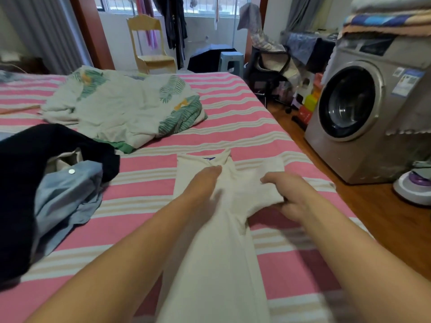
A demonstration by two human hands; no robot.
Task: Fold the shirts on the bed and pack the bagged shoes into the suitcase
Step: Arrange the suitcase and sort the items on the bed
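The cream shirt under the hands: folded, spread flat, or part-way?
Part-way folded. The cream shirt lies as a narrow strip; the right hand grips its right sleeve, the left hand presses near the collar.

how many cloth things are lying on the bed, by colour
cream shirt, under both hands: 1
black garment: 1
blue shirt: 1
leaf-print quilt: 1
total: 4
The left hand presses on the cream shirt near its collar; the right hand grips its folded sleeve.
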